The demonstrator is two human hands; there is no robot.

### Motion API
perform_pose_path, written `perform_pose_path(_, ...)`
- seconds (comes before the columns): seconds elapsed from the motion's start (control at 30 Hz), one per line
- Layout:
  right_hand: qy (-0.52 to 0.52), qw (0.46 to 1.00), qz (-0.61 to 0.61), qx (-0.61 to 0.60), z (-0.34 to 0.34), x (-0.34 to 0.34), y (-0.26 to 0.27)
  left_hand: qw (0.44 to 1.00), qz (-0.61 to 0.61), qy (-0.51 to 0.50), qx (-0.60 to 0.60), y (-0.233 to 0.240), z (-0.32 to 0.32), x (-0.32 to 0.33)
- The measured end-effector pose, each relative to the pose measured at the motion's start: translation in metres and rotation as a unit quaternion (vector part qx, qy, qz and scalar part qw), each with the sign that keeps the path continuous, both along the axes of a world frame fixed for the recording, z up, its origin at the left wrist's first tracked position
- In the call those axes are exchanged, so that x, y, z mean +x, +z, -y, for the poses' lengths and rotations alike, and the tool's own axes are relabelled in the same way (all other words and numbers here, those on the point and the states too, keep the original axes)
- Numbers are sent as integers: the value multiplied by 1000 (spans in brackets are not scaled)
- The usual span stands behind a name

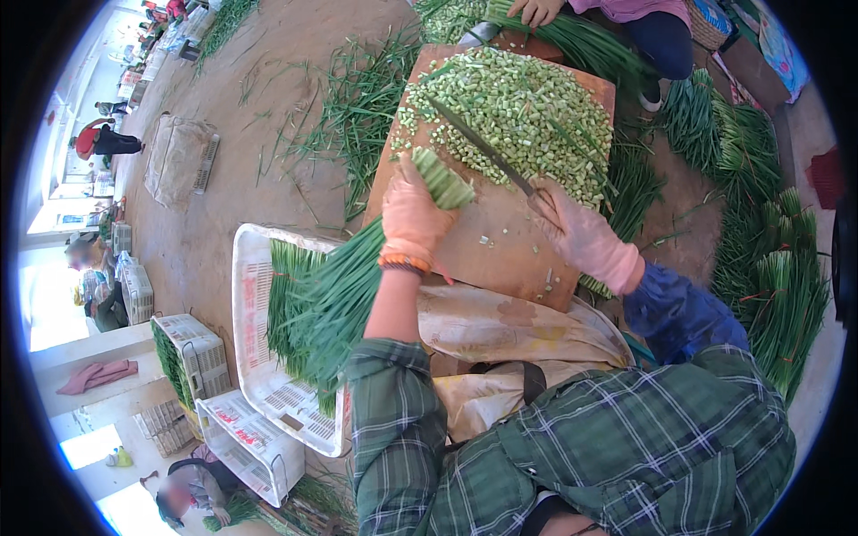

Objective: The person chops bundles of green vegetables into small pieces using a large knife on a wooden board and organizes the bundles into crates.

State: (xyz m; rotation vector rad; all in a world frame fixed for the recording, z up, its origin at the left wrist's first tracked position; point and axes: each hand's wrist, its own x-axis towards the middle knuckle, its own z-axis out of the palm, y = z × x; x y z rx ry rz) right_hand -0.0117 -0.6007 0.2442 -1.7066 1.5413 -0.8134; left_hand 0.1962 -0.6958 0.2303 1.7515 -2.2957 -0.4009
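Note:
My gloved left hand [419, 211] grips a bundle of long green stalks [348, 281], which look like garlic chives or scallions. The pale ends of the bundle poke out past my fingers over a wooden cutting board [462, 248]. Around the handle of a long knife [479, 144], my gloved right hand [576, 231] is closed. The blade slants to the upper left across a heap of chopped pale-green stalk pieces [516, 114] on the board. Leafy ends of the bundle trail over a white plastic crate [251, 321], which holds more stalks.
Across the board another person's hand [536, 10] holds a green bundle. Tied bundles [771, 288] line the floor at right. Loose leaves [369, 107] lie left of the board. Another white crate [251, 442] stands at lower left. A covered crate [177, 161] sits farther off.

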Motion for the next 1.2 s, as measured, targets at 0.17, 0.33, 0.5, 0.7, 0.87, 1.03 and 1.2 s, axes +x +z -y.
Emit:
perform_pose_path(0.17, 50, 994, -90, -38, -7, 9, 1, 984, 69, 43, 156, 18, 31, 4)
perform_pose_path(0.33, 91, 978, -182, 38, 7, 12, 5, 968, 75, 72, 228, 16, 40, -1)
perform_pose_path(0.5, 111, 976, -188, 27, 14, 15, 4, 975, 61, 54, 205, 14, 43, 6)
perform_pose_path(0.7, 141, 956, -232, 116, 24, 16, 2, 968, 101, 48, 225, 29, 39, -2)
perform_pose_path(0.87, 183, 955, -219, 85, 47, 7, -12, 973, 99, 44, 201, 23, 44, -5)
perform_pose_path(1.03, 209, 942, -209, 160, 65, 14, -15, 970, 121, 43, 208, 27, 42, 0)
perform_pose_path(1.2, 205, 948, -202, 139, 90, 26, -37, 971, 146, 23, 190, 14, 41, -12)
